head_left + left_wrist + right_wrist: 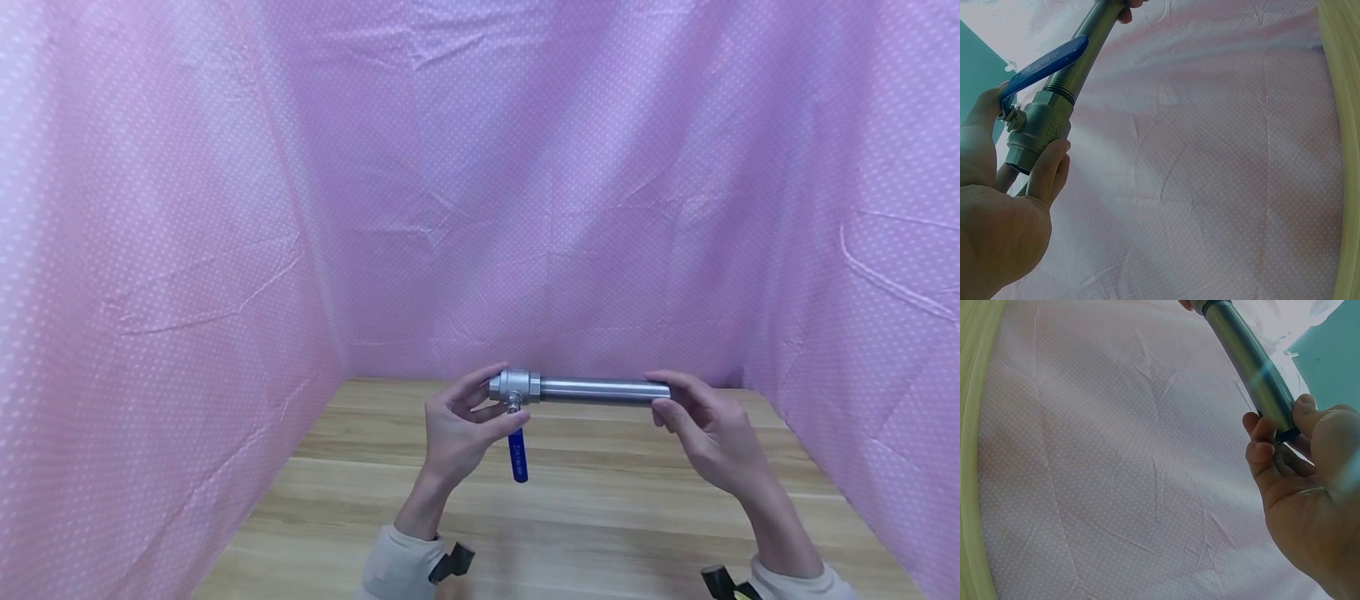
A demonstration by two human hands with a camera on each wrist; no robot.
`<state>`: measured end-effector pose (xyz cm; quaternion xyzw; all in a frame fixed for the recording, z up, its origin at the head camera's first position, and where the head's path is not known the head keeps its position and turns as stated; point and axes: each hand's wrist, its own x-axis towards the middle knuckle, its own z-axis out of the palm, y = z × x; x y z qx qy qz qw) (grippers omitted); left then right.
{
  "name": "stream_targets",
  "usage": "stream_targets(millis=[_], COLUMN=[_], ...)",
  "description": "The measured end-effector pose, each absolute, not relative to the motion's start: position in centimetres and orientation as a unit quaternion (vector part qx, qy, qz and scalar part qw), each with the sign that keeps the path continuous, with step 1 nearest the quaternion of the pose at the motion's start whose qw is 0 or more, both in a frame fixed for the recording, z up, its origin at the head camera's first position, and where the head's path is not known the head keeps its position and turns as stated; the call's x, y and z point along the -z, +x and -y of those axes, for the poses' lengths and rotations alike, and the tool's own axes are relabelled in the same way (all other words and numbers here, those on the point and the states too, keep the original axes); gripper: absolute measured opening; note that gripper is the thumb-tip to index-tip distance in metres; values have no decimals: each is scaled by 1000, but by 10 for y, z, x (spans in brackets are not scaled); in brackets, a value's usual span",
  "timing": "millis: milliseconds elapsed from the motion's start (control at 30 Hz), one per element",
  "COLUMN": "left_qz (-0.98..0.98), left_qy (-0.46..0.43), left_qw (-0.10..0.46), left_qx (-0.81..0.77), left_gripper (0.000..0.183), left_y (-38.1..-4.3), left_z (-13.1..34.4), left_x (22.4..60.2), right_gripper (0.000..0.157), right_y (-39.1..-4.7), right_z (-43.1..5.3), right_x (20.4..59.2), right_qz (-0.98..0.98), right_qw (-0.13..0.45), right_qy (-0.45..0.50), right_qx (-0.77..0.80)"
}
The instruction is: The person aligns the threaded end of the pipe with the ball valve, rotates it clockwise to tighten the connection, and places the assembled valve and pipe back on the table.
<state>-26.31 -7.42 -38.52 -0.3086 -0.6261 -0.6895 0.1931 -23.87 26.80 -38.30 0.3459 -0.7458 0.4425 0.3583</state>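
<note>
above the tabletop [600, 500] the steel pipe [596, 391] runs crosswise from the ball valve [516, 384]; the left hand [461, 427], nearer their joint [540, 388], holds the valve in its fingers, the right hand [716, 433] pinches the pipe's free end.

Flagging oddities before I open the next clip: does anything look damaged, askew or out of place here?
Nothing stands out. The pipe looks in line with the valve, a few threads showing between them; the pink cloth is merely creased.
</note>
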Motion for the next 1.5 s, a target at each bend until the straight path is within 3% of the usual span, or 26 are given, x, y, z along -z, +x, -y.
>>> stream_targets(millis=[300, 500, 667, 900, 1100, 1367, 1500], left_qz=[627, 624, 625, 624, 623, 624, 625], left_qy=[-303, -312, -313, -314, -312, -314, -312], left_qw=[193, 198, 200, 196, 194, 200, 201], left_qx=[692, 689, 687, 688, 690, 687, 687], left_gripper=[62, 64, 65, 64, 62, 65, 64], left_y=[-263, -263, -263, -263, -264, -264, -264], left_z=[75, 75, 75, 75, 76, 74, 74], left_x=[384, 385, 385, 385, 385, 386, 386], right_gripper=[63, 43, 40, 45, 54, 64, 64], right_y=[-244, -248, -249, -250, -240, -247, -248], right_z=[-265, -264, -265, -268, -270, -266, -265], right_x=[383, 383, 384, 387, 384, 381, 383], right_qz=[677, 643, 634, 661, 732, 647, 644], right_qw=[341, 331, 330, 354, 361, 313, 319], right_qy=[402, 438, 447, 424, 349, 435, 436], right_qx=[-513, -534, -538, -507, -460, -543, -542])
